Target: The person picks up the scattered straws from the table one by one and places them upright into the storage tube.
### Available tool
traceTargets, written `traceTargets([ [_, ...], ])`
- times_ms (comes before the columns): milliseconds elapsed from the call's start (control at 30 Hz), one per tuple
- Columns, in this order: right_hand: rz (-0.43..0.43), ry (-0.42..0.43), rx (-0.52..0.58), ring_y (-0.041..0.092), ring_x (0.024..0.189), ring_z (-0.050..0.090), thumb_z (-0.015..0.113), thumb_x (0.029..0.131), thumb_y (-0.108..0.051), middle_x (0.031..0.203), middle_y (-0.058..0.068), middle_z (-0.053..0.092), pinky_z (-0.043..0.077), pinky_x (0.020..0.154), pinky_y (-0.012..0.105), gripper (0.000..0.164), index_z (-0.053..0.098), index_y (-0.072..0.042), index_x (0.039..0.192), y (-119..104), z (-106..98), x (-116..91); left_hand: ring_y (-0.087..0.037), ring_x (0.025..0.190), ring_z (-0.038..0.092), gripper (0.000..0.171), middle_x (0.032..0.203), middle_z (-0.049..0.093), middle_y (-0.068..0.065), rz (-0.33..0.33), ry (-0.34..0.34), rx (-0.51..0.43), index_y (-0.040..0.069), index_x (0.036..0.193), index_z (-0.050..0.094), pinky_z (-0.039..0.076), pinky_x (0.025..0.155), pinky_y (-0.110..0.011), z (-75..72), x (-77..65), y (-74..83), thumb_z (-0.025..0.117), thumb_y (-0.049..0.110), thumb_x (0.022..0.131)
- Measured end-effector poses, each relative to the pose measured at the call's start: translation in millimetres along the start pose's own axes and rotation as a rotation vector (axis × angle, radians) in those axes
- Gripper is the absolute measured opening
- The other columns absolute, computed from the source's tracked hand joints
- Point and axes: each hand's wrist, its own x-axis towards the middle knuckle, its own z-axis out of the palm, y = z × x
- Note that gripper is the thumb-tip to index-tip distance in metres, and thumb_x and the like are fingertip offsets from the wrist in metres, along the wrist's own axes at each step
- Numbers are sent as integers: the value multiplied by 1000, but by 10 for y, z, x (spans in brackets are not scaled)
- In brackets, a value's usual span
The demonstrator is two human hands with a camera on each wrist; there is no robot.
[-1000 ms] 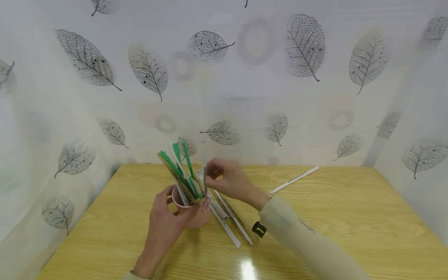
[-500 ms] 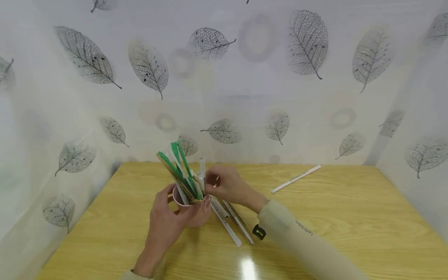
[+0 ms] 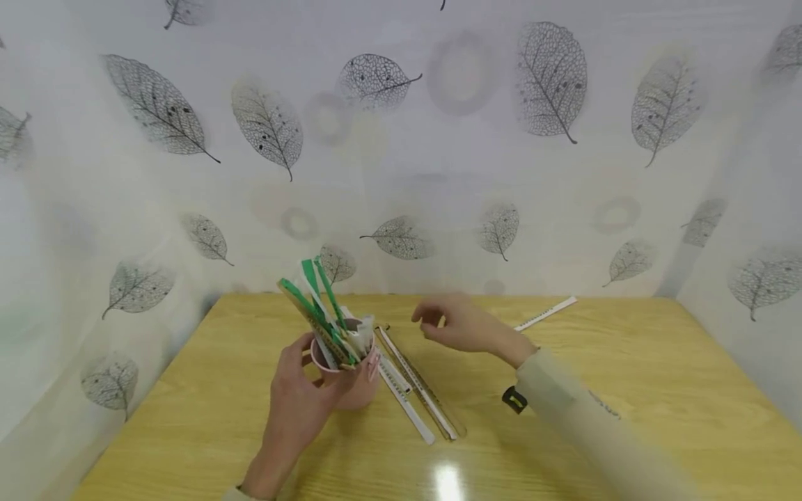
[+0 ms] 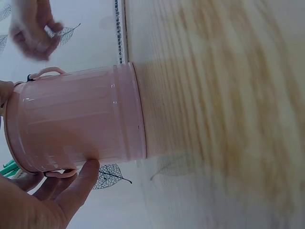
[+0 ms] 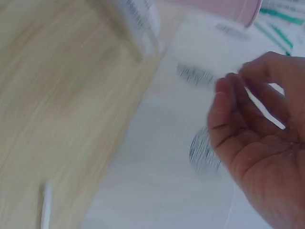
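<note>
My left hand (image 3: 296, 403) grips a small pink bucket (image 3: 360, 391) with side handles, its fingers and thumb spread around the rim. The bucket (image 4: 81, 119) stands upright on the table. Several paper-wrapped straws (image 3: 313, 306), some with green wrapping, lean out of its mouth; a short clear-white wrapped end (image 3: 365, 330) shows at the right side of the rim. To the right of the bucket hovers my right hand (image 3: 464, 325), fingers loosely curled. Nothing lies between those fingers in the right wrist view, where the hand (image 5: 262, 133) is seen from the palm side.
Several wrapped straws (image 3: 416, 390) lie side by side on the wooden table (image 3: 583, 410), just right of the bucket. A single white-wrapped straw (image 3: 546, 313) lies farther right, behind my right forearm. A leaf-printed cloth (image 3: 438, 174) hangs at the back and sides.
The wrapped straw that my right hand held upright has gone down into the bucket. My right hand has let go and moved right, away from the rim. My left hand stays on the bucket.
</note>
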Motion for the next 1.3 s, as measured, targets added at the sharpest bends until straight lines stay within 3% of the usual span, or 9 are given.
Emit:
traceTargets([
  [167,119,-59,-269,20,86,64,58,82,1,95,8,68,56,76,34,23,67,-2,103,454,-306,-333,-24,111,55,79,129,45,-1,6,9,-9,21,137,41,60,74,-32,-9,-10,7,80,44,72],
  [333,284,-139,-430,34,96,64,65,77,5,102,15,68,55,83,45,27,67,2,104,846,-479,-624,-25,112,55,81,130,45,-1,-4,-1,-4,21,137,40,59,75,-33,-12,-15,10,78,49,72],
  [500,249,-182,-544,27,82,63,67,73,9,89,11,68,56,75,40,21,70,-3,90,1035,-509,-760,-25,112,55,81,130,45,-2,-2,-3,23,20,138,40,59,74,-31,-14,-8,3,77,50,72],
  [667,150,-127,-653,16,65,55,71,79,-1,70,0,59,51,59,30,12,65,-11,75,1092,-456,-799,-25,111,55,80,129,45,-2,10,-1,16,20,137,41,59,73,-30,-18,5,11,77,50,72],
  [833,107,-116,-714,15,61,54,73,77,-3,68,-1,57,50,54,28,15,61,-11,72,1090,-391,-819,-26,112,55,81,130,45,-2,4,-10,15,20,137,40,59,74,-31,-16,10,7,78,50,72],
  [1167,125,-176,-687,9,57,40,72,77,-4,65,-5,49,39,50,21,21,55,-14,69,893,-305,-789,-25,111,55,82,129,46,-2,10,4,18,20,137,41,59,73,-30,-18,17,4,77,53,71],
  [1300,126,-164,-653,8,56,36,68,77,-2,64,-7,45,34,50,19,25,51,-15,66,852,-294,-793,-25,111,55,82,129,45,-2,1,-2,12,20,137,41,59,74,-32,-19,-3,8,77,53,71],
])
